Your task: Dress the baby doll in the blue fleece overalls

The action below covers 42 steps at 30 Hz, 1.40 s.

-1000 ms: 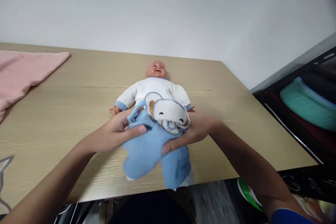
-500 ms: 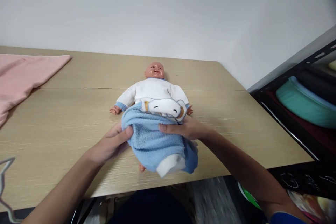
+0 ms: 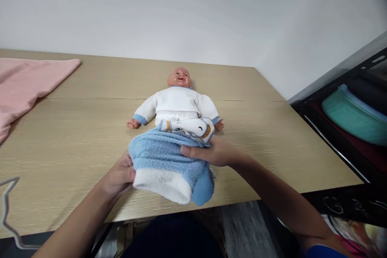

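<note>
A baby doll in a white top with blue cuffs lies on its back, head toward the wall. Fluffy blue baby trousers with a white cuff and an animal face are bunched over its lower body. My left hand grips their left side near the white cuff, thumb on the cloth. On the other side my right hand holds the trousers, its thumb across the front and its fingers behind. The doll's legs are hidden by the cloth; whether they are inside it I cannot tell.
A pink cloth lies at the left of the wooden table. A white wire hanger pokes in at the lower left. On the right stands a black shelf with a teal item. The wall is behind.
My left hand has moved down and left to the cuff side, turning the white cuff leftward. The trousers sit lower, showing more of the doll's white waist. The doll's foot is now covered.
</note>
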Tool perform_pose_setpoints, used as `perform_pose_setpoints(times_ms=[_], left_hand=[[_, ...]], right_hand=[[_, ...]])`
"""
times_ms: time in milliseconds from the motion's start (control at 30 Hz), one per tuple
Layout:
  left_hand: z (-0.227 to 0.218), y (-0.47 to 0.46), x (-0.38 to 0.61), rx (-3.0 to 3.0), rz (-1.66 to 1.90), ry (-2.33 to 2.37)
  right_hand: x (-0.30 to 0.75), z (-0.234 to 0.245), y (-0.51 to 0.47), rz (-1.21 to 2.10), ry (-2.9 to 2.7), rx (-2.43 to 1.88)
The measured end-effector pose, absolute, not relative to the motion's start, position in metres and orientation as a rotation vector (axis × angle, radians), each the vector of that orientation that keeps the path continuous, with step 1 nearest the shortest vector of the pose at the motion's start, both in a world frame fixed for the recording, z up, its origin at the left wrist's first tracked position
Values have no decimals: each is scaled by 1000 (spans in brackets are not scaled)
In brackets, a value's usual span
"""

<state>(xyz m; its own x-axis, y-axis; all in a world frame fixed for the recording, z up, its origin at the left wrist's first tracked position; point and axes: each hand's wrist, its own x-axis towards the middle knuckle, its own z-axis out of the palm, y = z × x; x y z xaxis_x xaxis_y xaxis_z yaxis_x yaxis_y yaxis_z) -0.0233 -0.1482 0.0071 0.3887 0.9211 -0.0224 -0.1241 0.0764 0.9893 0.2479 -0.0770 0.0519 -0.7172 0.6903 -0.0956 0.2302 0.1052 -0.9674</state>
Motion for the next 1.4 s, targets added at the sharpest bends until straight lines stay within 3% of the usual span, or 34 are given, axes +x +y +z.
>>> perform_pose_setpoints(times_ms=[167,400,567,967,1067,1233,1400], left_hand=[[7,-147,-8,1116,959,849],[9,-153,-4,971,852,629],[17,-167,-1,1148,867,936],[31,-198,6,1341,949,1336],[34,-215,-2,1373,857,1328],[30,-235,-7,1456,646,1309],[15,-225,1,1533,484,1500]], right_hand=[[260,40,-78,1868,-1842,-710],[255,36,-89,1773,-1758,-773],[246,51,-95,1930,-1954,-637],[232,65,-139,725,-2181,-1161],[235,77,-154,747,-2311,-1297],[236,82,-161,1187,-2579,-1187],[225,63,-155,858,-2697,-1478]])
